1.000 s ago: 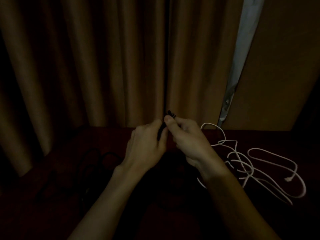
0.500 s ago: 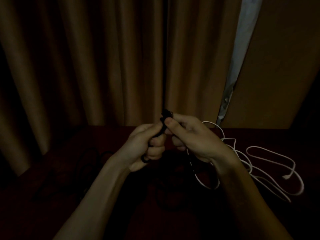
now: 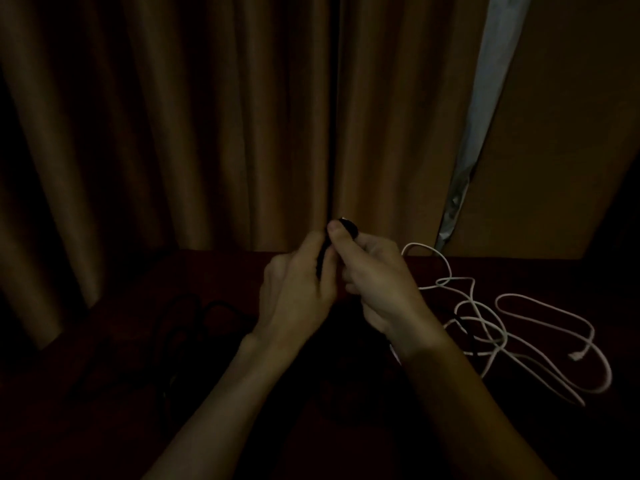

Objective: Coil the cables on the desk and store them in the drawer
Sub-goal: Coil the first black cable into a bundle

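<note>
One black cable (image 3: 347, 226), held above desk (image 3: 540, 275) between both hands. Right hand (image 3: 377, 282): thumb and forefinger pinch its end. Left hand (image 3: 298, 292): fingers curled round the strand just below. White cable (image 3: 485, 320): loose loops on desk, right (a dark strand (image 3: 465, 332) seems to cross them). Risk: winding may snag those loops and drag them, tangling both. Drawer: not in view.

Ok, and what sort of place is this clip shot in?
Probably a dim bedroom or hotel room, at a desk by a window. Brown curtains hang right behind the dark red desk, a pale strip shows at their edge, and a white cable lies loose on it.
</note>
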`<state>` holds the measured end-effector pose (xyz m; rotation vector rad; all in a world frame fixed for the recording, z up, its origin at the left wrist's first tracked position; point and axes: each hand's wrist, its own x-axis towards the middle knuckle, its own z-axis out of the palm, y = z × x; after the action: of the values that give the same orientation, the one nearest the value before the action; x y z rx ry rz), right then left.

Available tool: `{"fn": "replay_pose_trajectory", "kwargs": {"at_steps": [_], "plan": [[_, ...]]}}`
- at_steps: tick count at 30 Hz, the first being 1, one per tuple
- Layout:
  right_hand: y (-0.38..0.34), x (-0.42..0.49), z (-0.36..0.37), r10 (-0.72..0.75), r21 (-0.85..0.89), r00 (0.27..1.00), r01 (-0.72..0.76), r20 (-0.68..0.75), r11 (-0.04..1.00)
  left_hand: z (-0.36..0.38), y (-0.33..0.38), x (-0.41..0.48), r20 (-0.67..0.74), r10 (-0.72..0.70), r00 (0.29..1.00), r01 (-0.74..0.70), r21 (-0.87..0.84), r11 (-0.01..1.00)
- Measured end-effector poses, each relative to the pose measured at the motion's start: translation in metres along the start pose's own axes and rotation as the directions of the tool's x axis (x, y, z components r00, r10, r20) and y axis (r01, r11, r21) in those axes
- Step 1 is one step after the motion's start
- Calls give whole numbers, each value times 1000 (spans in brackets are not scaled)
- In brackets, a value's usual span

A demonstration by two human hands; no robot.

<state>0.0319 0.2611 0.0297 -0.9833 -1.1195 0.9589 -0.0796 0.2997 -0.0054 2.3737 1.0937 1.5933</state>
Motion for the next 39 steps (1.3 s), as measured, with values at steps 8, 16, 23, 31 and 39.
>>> {"fn": "replay_pose_trajectory", "kwargs": {"at_steps": [8,16,23,31,39], "plan": [[-1,-3,-3,-73,-112,997,76,36,991,-13,-6,10,72,-66,995,72,-81,994],[-7,-4,-12,-50,-132,980,77,195,988,-35,3,20,693,-206,691,722,-664,192],[-7,1,-22,-71,-190,977,110,201,976,-30,-6,18,680,-126,723,691,-715,109],[2,5,-14,82,-1,981,-83,174,997,-11,-7,13,18,-95,995,96,-316,944],[4,4,-14,22,-46,998,-19,63,999,-11,-13,10,35,101,994,-102,17,995]]}}
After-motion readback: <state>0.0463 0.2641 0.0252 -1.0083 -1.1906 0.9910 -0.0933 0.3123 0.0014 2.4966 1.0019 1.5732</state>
